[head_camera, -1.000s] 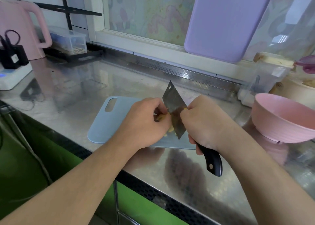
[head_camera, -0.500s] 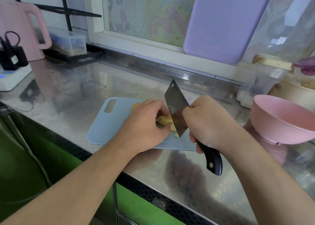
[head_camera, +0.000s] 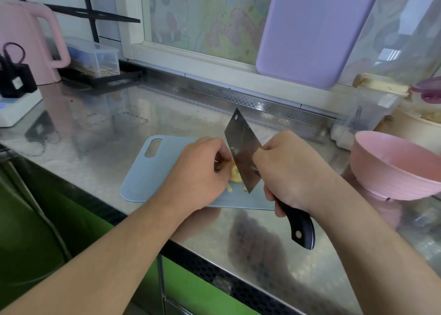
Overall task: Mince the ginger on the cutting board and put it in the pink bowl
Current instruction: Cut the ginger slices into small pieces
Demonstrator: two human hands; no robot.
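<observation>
Holding the ginger (head_camera: 235,172) down with my left hand (head_camera: 198,173), fingers curled over it at the middle of the cutting board (head_camera: 152,173), I keep the piece from rolling under the blade. My right hand (head_camera: 293,171) is closed around the black handle of the cleaver (head_camera: 242,150), gripping high near the blade for control. The blade stands nearly upright, its edge down on the board just beside my left fingertips, tip pointing toward 11 o'clock. I judge the work to be at the slicing stage: a few pale slices and slivers lie at the blade's left face, none yet fine enough to count as minced. Most of the root is hidden under my left hand, so the amount remaining cannot be stated.

The pink bowl (head_camera: 396,169) sits on the tabletop (head_camera: 100,133) at 3 o'clock from the board, close by but apart from it, mouth tilted toward me; as far as I can see, nothing is in it. That placement suits a short transfer to the right.

Surroundings: a lilac board (head_camera: 315,28) leans on the window at 1 o'clock, a clear container (head_camera: 367,118) stands behind the bowl, a pink kettle (head_camera: 26,42) at 10 o'clock. Nothing lies between board and bowl. The chief risk is my left fingertips' closeness to the edge.
</observation>
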